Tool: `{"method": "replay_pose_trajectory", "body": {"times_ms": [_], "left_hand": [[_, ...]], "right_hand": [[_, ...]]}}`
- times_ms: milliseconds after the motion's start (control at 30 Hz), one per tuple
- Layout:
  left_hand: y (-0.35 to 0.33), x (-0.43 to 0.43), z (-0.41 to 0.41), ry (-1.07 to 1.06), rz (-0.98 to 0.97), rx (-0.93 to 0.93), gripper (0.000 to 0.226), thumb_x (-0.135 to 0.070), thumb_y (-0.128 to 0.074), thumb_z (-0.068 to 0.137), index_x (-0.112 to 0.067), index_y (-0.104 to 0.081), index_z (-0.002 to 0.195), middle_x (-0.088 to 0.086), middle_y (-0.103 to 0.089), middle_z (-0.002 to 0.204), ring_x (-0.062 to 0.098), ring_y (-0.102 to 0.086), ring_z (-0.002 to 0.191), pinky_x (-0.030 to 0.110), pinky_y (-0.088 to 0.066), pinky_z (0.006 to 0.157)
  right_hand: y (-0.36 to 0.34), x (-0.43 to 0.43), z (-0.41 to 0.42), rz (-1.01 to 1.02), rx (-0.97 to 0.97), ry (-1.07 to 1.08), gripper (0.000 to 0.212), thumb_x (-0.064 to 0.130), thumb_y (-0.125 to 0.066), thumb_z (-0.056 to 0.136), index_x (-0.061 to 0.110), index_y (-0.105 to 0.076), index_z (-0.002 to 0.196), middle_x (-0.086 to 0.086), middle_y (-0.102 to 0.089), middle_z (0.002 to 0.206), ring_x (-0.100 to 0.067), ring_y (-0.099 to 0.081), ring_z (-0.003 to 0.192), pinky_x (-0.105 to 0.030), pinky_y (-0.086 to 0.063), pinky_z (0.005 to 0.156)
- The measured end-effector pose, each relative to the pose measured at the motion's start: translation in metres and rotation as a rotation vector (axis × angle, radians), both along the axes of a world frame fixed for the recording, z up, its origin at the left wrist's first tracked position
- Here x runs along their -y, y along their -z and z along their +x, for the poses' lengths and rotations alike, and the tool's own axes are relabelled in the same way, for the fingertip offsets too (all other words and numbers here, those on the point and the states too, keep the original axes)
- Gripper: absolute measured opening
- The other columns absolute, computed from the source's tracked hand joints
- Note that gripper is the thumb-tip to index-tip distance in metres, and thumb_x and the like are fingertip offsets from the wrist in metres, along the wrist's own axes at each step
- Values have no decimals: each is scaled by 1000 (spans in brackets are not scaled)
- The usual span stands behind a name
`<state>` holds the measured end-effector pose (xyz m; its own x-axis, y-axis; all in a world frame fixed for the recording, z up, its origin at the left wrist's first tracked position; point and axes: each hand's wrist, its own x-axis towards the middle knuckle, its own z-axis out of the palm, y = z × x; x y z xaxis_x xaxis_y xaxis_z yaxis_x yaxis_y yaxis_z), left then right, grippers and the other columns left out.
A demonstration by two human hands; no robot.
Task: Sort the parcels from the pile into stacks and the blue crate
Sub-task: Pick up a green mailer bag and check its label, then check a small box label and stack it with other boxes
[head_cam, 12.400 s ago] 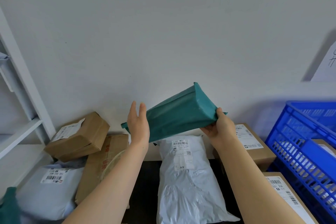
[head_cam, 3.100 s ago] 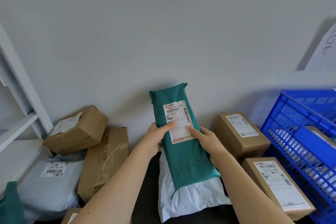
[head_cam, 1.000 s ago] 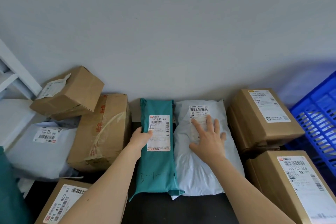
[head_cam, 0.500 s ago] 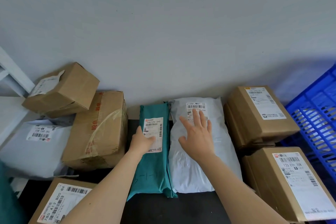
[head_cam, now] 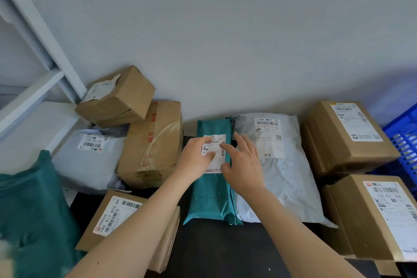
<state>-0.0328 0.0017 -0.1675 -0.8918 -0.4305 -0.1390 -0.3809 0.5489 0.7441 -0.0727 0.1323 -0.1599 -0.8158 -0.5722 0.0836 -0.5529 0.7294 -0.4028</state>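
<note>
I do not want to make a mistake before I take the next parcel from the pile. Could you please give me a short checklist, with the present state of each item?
1. The teal plastic mailer bag lies flat on the black tabletop: ok.
2. Its white paper label faces up: ok.
3. The label is fully readable: not ok, fingers cover part of it.
4. The left hand and the right hand hold nothing, with their fingers resting open on the bag: ok.
5. There is room in the blue plastic crate: cannot tell, only its corner shows.
</note>
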Motion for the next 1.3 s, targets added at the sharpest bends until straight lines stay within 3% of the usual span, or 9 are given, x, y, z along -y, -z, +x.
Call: {"method": "replay_pose_trajectory", "body": {"times_ms": [167,333,567,700,833,933,1033,1133,1300], "left_hand": [[-9,18,37,-27,-21,-85,32,-18,-58,94,-21,-57,127,-3,-51,133,11,-46,123,19,-32,95],[-11,39,76,-102,0,-184,24,-14,-56,94,-24,-63,115,-7,-59,118,8,-54,109,23,-43,94],[-1,67,129,-232,2,-167,22,-11,-57,93,-22,-65,110,-8,-62,114,8,-54,109,21,-41,91],[5,76,155,-288,16,-157,22,-11,-57,93,-22,-66,110,-7,-63,114,7,-55,106,20,-39,87],[12,81,175,-338,-74,-149,24,-9,-58,91,-21,-65,112,-7,-60,115,6,-54,97,19,-41,85],[21,85,188,-384,-122,-76,29,-13,-58,92,-20,-63,120,-3,-59,123,12,-54,111,21,-39,90],[29,84,196,-403,-132,-19,36,-17,-59,92,-19,-58,128,-1,-58,130,17,-52,120,33,-42,102],[32,83,198,-414,-121,-8,43,-19,-61,91,-20,-53,133,1,-54,133,19,-49,123,35,-41,104],[37,74,198,-403,-88,15,59,-22,-66,88,-21,-41,141,3,-45,141,19,-45,127,33,-39,104]], "right_hand": [[8,17,31,-108,-2,-33,36,3,-66,77,9,-71,112,-22,-53,136,-43,-43,130,-51,-34,109],[4,37,65,-68,67,-108,35,13,-54,91,18,-63,125,-5,-42,148,-23,-28,140,-34,-24,115],[7,57,106,-28,132,-259,29,13,-53,87,12,-68,111,-1,-62,119,-24,-49,113,-28,-42,91],[9,68,129,74,187,-367,46,26,-57,89,23,-53,135,6,-51,136,-18,-42,123,-28,-37,102],[14,76,145,231,248,-379,72,41,-62,87,27,-28,150,5,-35,151,-20,-29,139,-38,-26,116],[21,79,151,284,295,-323,81,46,-62,87,26,-18,152,3,-31,154,-21,-28,141,-40,-27,116],[26,77,151,292,374,-222,87,51,-65,84,25,-18,152,1,-34,152,-22,-31,139,-40,-34,111],[27,75,150,324,420,-148,88,55,-68,80,24,-23,150,-2,-43,143,-23,-38,132,-39,-40,105],[23,69,149,388,398,-66,79,62,-68,75,22,-35,134,1,-57,120,-19,-56,110,-31,-49,79]]}}
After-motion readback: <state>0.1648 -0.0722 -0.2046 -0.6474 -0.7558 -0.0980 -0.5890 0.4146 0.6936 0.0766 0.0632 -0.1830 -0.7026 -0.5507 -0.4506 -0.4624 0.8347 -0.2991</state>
